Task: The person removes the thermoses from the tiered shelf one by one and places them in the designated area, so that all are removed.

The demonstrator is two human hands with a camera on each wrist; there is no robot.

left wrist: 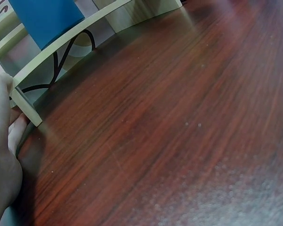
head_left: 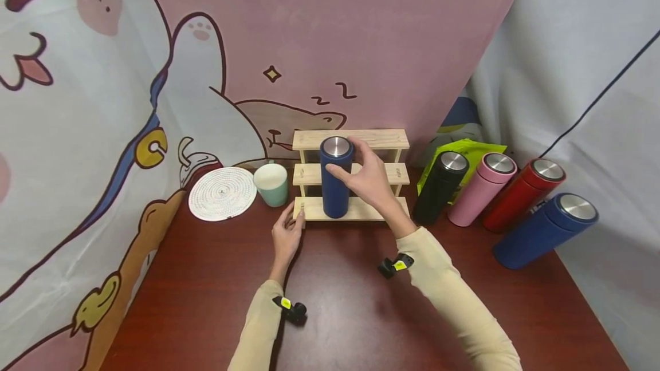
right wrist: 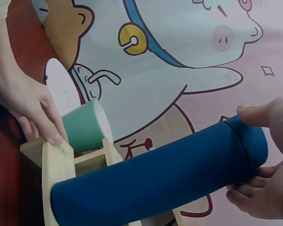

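A blue thermos bottle (head_left: 335,188) with a steel-topped lid stands upright on the lowest step of a small wooden three-step rack (head_left: 371,210). My right hand (head_left: 367,173) holds the bottle near its lid, thumb on one side and fingers on the other, as the right wrist view also shows at the lid end (right wrist: 252,150). My left hand (head_left: 287,233) grips the left end of the rack's lowest board, thumb on top. In the left wrist view that hand (left wrist: 2,150) is partly cut off, and the bottle's lower part (left wrist: 47,21) rises behind the board.
A mint-green mug (head_left: 273,188) and a round white woven mat (head_left: 222,193) are left of the rack. To the right stand black (head_left: 438,188), pink (head_left: 479,193), red (head_left: 521,196) and another blue thermos (head_left: 541,233), with a yellow-green packet (head_left: 476,146) behind. A patterned cloth hangs at the back.
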